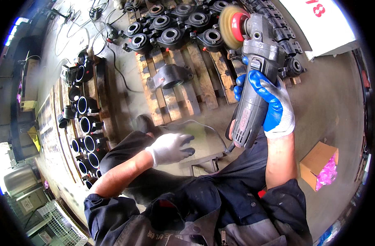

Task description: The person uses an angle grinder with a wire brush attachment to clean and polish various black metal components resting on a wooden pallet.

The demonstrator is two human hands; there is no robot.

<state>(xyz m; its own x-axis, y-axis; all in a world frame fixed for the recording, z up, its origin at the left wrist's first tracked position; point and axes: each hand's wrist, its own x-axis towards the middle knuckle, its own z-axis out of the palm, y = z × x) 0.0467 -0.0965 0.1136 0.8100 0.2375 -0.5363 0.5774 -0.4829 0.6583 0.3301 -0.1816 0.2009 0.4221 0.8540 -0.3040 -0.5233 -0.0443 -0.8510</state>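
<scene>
My right hand [273, 102], in a white glove with a blue-coated palm, is wrapped round the grey body of an angle grinder [251, 112]. The tool is held up with its head away from me; a round tan disc [227, 28] with a red hub sits on that head. Over my lap hangs my left hand [171, 148], gloved and empty, its fingers apart and pointing right. Beyond it, a single dark cast metal housing [171, 77] with a large round bore lies on a wooden pallet [160, 108]. A cord leaves the grinder's rear end.
Rows of black cast housings [169, 36] crowd the pallet's far part. At left, black ring-shaped parts [87, 105] stand on another pallet. An open cardboard box [314, 160] with pink wrapping is at right, a white block [318, 24] at far right. Cables [115, 61] trail over the floor.
</scene>
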